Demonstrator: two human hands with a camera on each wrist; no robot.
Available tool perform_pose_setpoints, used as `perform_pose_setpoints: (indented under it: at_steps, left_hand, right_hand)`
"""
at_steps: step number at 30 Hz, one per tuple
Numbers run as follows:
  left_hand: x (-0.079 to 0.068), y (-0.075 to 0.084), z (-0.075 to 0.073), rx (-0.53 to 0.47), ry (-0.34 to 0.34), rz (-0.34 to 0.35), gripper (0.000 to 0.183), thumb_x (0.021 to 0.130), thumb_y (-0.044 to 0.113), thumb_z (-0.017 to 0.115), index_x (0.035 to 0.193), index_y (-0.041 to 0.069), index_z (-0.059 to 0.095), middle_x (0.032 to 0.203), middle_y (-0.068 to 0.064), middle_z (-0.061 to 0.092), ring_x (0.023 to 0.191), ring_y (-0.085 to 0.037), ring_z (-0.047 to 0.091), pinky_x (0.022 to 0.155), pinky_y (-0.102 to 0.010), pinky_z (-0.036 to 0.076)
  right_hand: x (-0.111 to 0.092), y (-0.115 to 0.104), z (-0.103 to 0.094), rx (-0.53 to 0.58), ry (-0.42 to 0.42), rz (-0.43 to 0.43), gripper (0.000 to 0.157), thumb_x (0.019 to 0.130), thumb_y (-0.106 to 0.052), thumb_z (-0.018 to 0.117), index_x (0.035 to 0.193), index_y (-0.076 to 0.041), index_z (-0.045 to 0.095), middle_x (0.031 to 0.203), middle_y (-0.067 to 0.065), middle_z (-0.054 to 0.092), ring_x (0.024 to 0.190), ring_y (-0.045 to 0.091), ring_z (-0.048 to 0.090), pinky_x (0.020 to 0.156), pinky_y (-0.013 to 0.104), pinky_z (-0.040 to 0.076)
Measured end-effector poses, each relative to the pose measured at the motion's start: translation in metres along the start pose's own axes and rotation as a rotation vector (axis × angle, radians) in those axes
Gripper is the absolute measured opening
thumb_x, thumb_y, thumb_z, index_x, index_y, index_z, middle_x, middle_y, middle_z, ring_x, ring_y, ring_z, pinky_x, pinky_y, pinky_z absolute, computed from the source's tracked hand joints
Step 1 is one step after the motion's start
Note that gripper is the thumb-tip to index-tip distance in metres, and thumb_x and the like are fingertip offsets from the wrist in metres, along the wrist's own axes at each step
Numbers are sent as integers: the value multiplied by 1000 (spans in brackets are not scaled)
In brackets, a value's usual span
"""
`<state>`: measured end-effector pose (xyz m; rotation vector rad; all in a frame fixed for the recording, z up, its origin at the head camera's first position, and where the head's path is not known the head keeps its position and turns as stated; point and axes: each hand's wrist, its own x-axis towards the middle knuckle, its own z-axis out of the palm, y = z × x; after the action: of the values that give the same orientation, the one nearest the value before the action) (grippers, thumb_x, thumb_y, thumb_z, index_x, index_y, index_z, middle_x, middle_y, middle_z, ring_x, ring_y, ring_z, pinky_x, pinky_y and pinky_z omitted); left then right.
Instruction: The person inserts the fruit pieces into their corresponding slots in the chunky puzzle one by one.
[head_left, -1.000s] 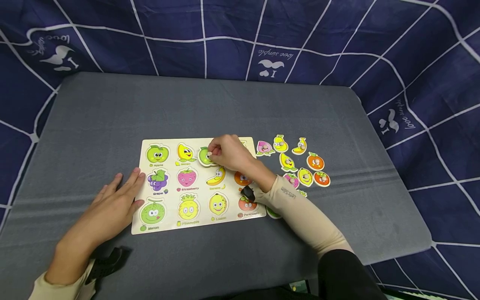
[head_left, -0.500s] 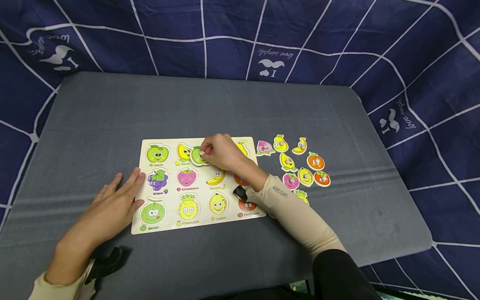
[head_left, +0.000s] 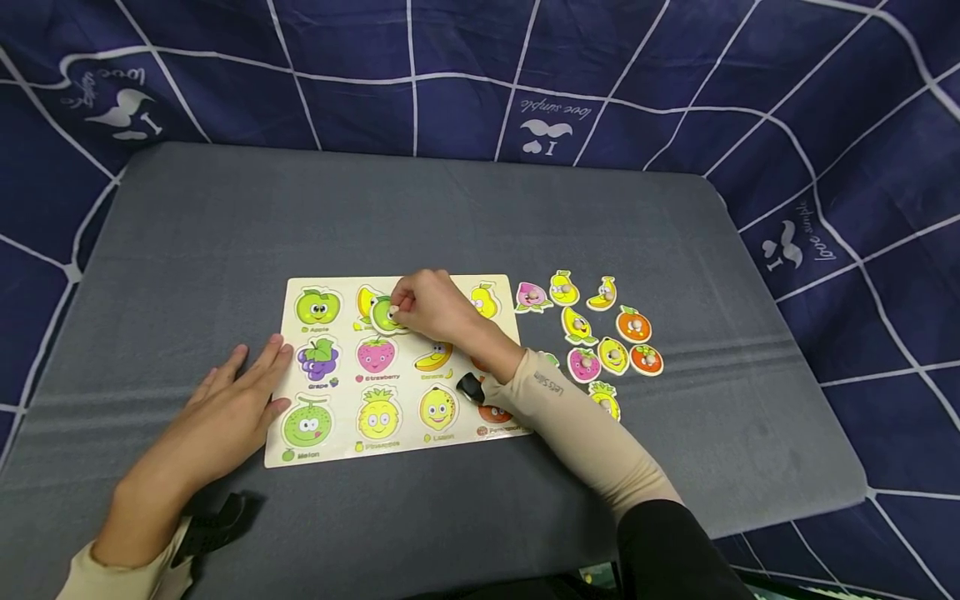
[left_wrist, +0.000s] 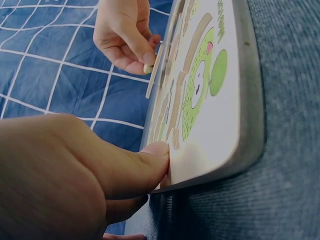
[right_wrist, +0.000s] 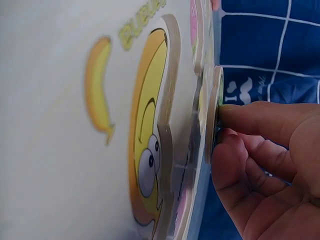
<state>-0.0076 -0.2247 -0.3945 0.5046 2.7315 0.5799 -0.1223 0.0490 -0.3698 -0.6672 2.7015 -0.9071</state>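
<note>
A pale wooden fruit puzzle board (head_left: 343,410) lies on the grey table, its recesses printed with smiling fruits. My right hand (head_left: 438,307) pinches the small knob of a round green fruit puzzle piece (head_left: 381,317) between thumb and fingertips. That piece overlaps the yellow fruit picture (head_left: 365,298) in the top row, and the right wrist view shows its thin wooden edge (right_wrist: 214,120) close over the board's surface. At the board's left edge rests my left hand (head_left: 236,412), fingers stretched out. Its thumb (left_wrist: 152,160) touches the board near the melon corner in the left wrist view.
Right of the board lie several loose knobbed pieces, among them a peach (head_left: 532,297), a banana (head_left: 602,293), a strawberry (head_left: 583,364) and a pineapple (head_left: 604,400). A dark blue checked cloth (head_left: 465,75) hangs behind the table (head_left: 420,217).
My right hand has slid left along the top row with the green piece, from the third picture to the second. The left hand has stayed at the board's edge.
</note>
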Motion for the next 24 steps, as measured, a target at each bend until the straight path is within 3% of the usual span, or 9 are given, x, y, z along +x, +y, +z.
perform_pose_setpoints:
  at_steps: [17,24]
  left_hand:
    - [-2,-2,-1,2,21,17,66,99,13,58,154,-3,24,161,-24,16,140,-59,12,104,-76,12]
    - [0,0,-3,10,-19,-6,68,100,16,58,155,-2,22,161,-22,14,141,-59,9,104,-76,12]
  right_hand:
    - [16,-14,8,-15,-29,5,4,86,-9,74,90,-7,74,74,-2,67,69,7,58,65,14,44]
    - [22,-22,13,5,-38,-6,4,87,-10,74,90,-8,74,74,-5,66,70,6,58,66,15,44]
